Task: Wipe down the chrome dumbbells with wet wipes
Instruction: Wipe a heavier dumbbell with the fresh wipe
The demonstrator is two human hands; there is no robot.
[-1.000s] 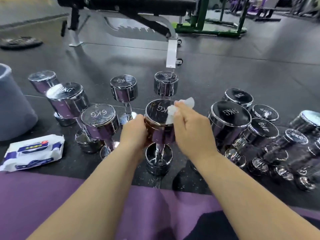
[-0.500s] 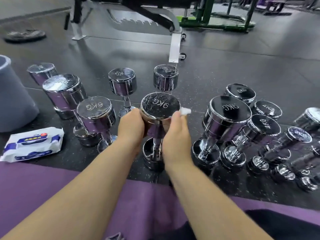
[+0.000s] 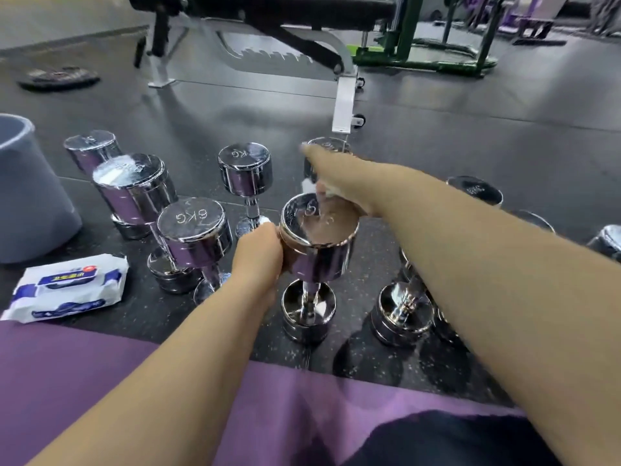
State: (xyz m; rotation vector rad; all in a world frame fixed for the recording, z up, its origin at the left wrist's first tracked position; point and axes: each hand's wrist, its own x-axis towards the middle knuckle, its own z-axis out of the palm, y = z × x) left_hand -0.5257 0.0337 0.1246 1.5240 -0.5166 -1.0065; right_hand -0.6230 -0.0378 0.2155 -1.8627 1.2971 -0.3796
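Dumbbell (image 3: 319,237): chrome, one, standing on end at the middle of the black rubber floor (image 3: 437,136). The stamp on its top face is smeared by reflections and cannot be read.
Left hand (image 3: 260,250): grips the side of the upper head.
Right hand (image 3: 339,183): blurred, held over the far rim of the top face, apparently pinching a white wet wipe (image 3: 309,188).
Neighbours on the left: four upright dumbbells, close together. The nearest (image 3: 193,230) reads "6KG" and the rear one (image 3: 245,169) "KG".
Behind the right hand: one more (image 3: 327,144).
On the right: at least three, partly hidden by the forearm, one base (image 3: 403,307) close beside the held one.
Wipes pack (image 3: 67,287): one, white and blue, print too small to read.
Grey bin (image 3: 30,190): one, at the left edge.
Open floor runs from the back row to the bench (image 3: 268,15).
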